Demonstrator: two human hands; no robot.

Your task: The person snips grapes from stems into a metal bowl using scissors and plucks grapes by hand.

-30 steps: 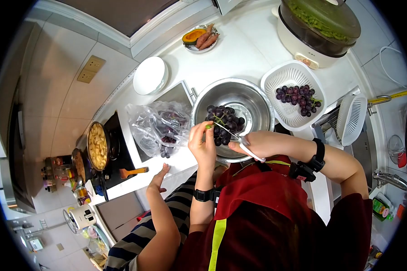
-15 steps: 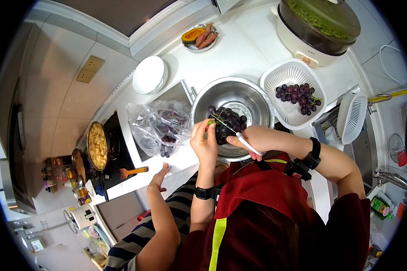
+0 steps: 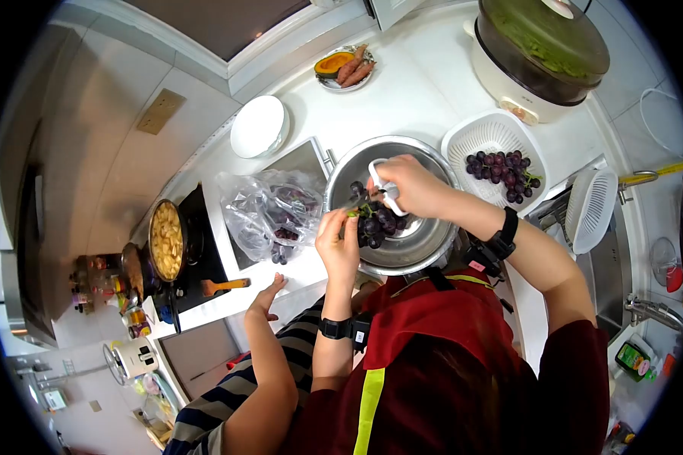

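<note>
Pinched by its green stem, a bunch of dark purple grapes point(image 3: 376, 227) hangs in my left hand point(image 3: 337, 244), whose fingers are closed. The bunch is over a wide steel bowl point(image 3: 426, 244). My right hand point(image 3: 417, 186) grips white-handled scissors point(image 3: 392, 199) just above the bunch. Their blades point left toward the stem by my left fingertips; whether they are open or closed, I cannot tell. Right of the bowl, a white plastic basket point(image 3: 464, 137) contains another bunch of grapes point(image 3: 502, 171). A clear plastic bag point(image 3: 239, 208) with more grapes lies to the left.
Another person's hand point(image 3: 264, 297) is near the counter edge at my left. A pan of food chunks point(image 3: 165, 243) sits on the stove beside an orange-ended spatula point(image 3: 226, 287). White bowls point(image 3: 259, 127), a plate of pumpkin point(image 3: 332, 65) and an electric pot point(image 3: 535, 64) stand along the back.
My right hand has moved up and turned, bringing the scissors from below right of the bunch to above it, blades leftward. My left hand still holds the bunch.
</note>
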